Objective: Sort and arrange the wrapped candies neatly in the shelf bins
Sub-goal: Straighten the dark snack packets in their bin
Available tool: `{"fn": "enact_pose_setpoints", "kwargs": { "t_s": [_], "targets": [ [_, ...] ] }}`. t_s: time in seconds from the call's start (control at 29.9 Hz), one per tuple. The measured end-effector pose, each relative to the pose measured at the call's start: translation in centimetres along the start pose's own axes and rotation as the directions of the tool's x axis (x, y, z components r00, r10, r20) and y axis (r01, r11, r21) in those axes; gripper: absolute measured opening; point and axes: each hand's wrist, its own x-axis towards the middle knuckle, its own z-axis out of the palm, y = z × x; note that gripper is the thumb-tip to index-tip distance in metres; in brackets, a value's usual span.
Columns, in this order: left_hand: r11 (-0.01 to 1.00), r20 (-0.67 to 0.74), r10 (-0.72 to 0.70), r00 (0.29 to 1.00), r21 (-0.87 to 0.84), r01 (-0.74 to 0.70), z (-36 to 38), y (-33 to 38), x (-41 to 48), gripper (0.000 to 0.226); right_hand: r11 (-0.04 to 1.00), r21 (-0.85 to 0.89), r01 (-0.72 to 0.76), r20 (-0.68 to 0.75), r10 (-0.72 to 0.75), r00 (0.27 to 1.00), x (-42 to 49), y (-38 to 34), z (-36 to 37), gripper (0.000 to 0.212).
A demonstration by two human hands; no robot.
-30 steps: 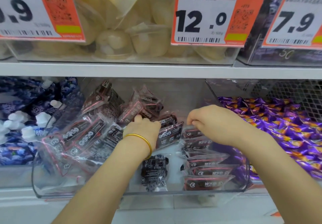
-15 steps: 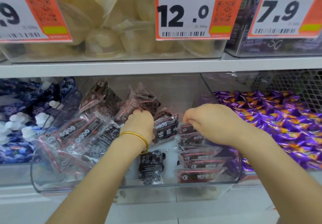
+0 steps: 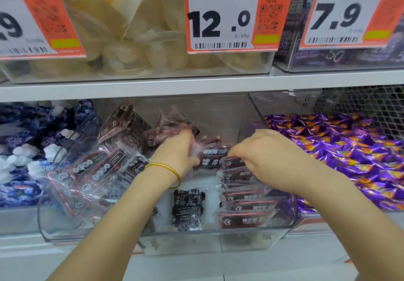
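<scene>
- Okay, the wrapped candies being sorted are dark-red packets in the middle clear bin [image 3: 196, 236] on the lower shelf; both hands are inside it.
- left hand [image 3: 175, 152] (gold bangle [image 3: 166, 169] on the wrist): fingers are curled round a loose packet [image 3: 175, 125] in the jumbled cluster at the back of the bin. Cannot tell whether one or two packets are in the grip, since the wrappers overlap.
- right hand [image 3: 269, 156]: fingertips are bent down, pinching the top edge of the rearmost packet [image 3: 232, 161] of the standing row [image 3: 247, 208]. Probably it props the row so it doesn't flop while the next one goes in.
- The standing row runs along the bin's right wall, with packets overlapped and labels facing the aisle. This is the tidy part, likely set that way so the print reads from the front.
- A slanted heap [image 3: 94, 171] leans toward the bin's left wall, not lined up yet.
- A single black packet [image 3: 189, 206] lies flat on the bin floor between the heap and the row, touching neither hand.
- Step, as a judgement: pulling a loose one from the back to add behind the row. The task looks partway done (row built, heap and cluster left).
- Neighbours: purple candies [image 3: 349, 149] in the bin to the right, blue packets [image 3: 19, 149] to the left, price tag [image 3: 220, 18] on the bin above.
</scene>
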Motion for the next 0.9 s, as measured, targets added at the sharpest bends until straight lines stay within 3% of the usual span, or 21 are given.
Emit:
{"fn": "enact_pose_setpoints", "kwargs": {
  "t_s": [0.1, 0.2, 0.27, 0.37, 0.47, 0.57, 0.6, 0.67, 0.74, 0.77, 0.84, 0.9],
  "targets": [
    [0.976, -0.179, 0.111, 0.978, -0.166, -0.141, -0.4, 1.2, 0.9, 0.032, 1.000, 0.026, -0.009, -0.005, 0.009, 1.000, 0.2, 0.1, 0.2, 0.044],
    [0.925, -0.252, 0.153, 0.956, -0.304, -0.228, 0.5, 2.8, 2.6, 0.037, 0.993, 0.095, -0.075, -0.008, 0.076, 0.997, 0.3, 0.1, -0.1, 0.041],
    [0.857, -0.214, 0.106, 0.971, -0.475, -0.198, 1.4, 3.6, 4.0, 0.034, 0.973, 0.179, -0.142, -0.044, 0.152, 0.987, 0.5, 0.1, -0.5, 0.036],
    [0.790, -0.043, 0.110, 0.993, -0.602, -0.114, 2.5, 3.9, 5.2, 0.020, 0.944, 0.264, -0.196, -0.145, 0.240, 0.960, 0.9, 0.2, -0.6, 0.033],
    [0.598, 0.084, 0.134, 0.987, -0.802, -0.013, 2.7, 3.3, 4.9, 0.006, 0.962, 0.194, -0.190, -0.130, 0.218, 0.967, 1.3, 0.4, -0.2, 0.039],
    [0.257, 0.221, 0.117, 0.968, -0.948, 0.185, 2.2, 2.6, 5.0, 0.011, 0.989, 0.062, -0.135, -0.062, 0.139, 0.988, 1.7, 0.4, 0.3, 0.036],
    [0.191, 0.247, 0.104, 0.963, -0.955, 0.225, 2.0, 2.6, 4.9, 0.013, 0.991, 0.039, -0.127, -0.047, 0.129, 0.990, 1.9, 0.3, 0.2, 0.033],
    [0.167, 0.269, 0.083, 0.960, -0.953, 0.253, 1.8, 2.7, 4.7, 0.017, 0.992, 0.021, -0.124, -0.012, 0.124, 0.992, 2.2, 0.2, -0.1, 0.029],
    [0.219, 0.273, 0.048, 0.961, -0.941, 0.256, 1.4, 2.9, 4.3, 0.017, 0.990, 0.034, -0.135, 0.014, 0.135, 0.991, 2.7, 0.2, -0.3, 0.028],
    [0.300, 0.258, 0.010, 0.966, -0.922, 0.243, 1.1, 2.7, 3.9, 0.016, 0.989, 0.044, -0.144, 0.017, 0.144, 0.989, 3.0, 0.1, -0.3, 0.025],
    [0.618, 0.179, -0.045, 0.983, -0.768, 0.168, -0.2, 1.9, 3.2, 0.016, 0.985, 0.053, -0.164, -0.009, 0.164, 0.986, 3.2, 0.2, -0.1, 0.021],
    [0.931, 0.204, 0.057, 0.977, -0.365, 0.021, -1.4, 0.7, 2.0, 0.016, 0.984, 0.049, -0.168, -0.038, 0.170, 0.985, 3.1, 0.2, 0.2, 0.025]
  ]
}}
